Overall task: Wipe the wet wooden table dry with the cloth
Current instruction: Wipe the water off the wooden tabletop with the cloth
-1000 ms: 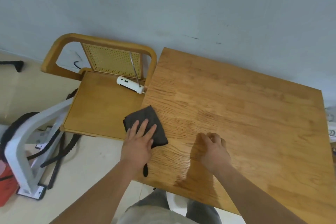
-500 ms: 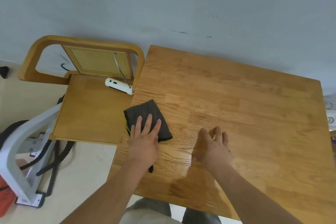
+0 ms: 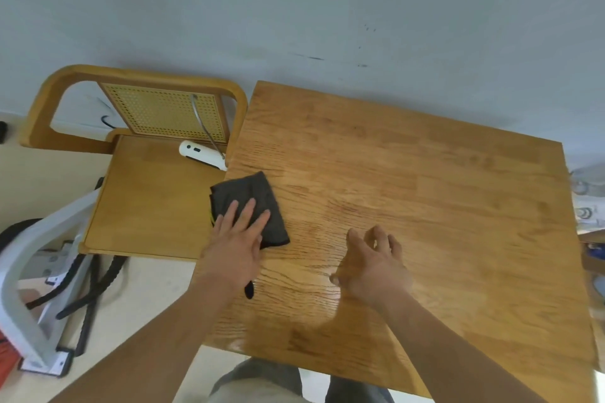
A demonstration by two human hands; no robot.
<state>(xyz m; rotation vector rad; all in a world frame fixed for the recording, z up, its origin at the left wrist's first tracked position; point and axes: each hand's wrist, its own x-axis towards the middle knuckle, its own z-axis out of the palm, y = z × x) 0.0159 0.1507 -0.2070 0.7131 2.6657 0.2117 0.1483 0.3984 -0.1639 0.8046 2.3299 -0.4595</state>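
Note:
The wooden table (image 3: 425, 190) fills the middle and right of the view, with a wet sheen near its front and centre. A folded dark grey cloth (image 3: 248, 196) lies at the table's left edge. My left hand (image 3: 235, 245) presses flat on the cloth's near part, fingers spread over it. My right hand (image 3: 373, 262) is just over the table's front middle, apart from the cloth, fingers loosely spread and holding nothing.
A wooden chair (image 3: 147, 206) with a cane back stands against the table's left side, with a white device (image 3: 203, 154) on its seat. A white frame (image 3: 19, 271) and black cables lie on the floor at the left. A grey wall runs behind the table.
My left hand has slid the cloth a little away from me along the table's left edge. My right hand's fingers have uncurled and spread.

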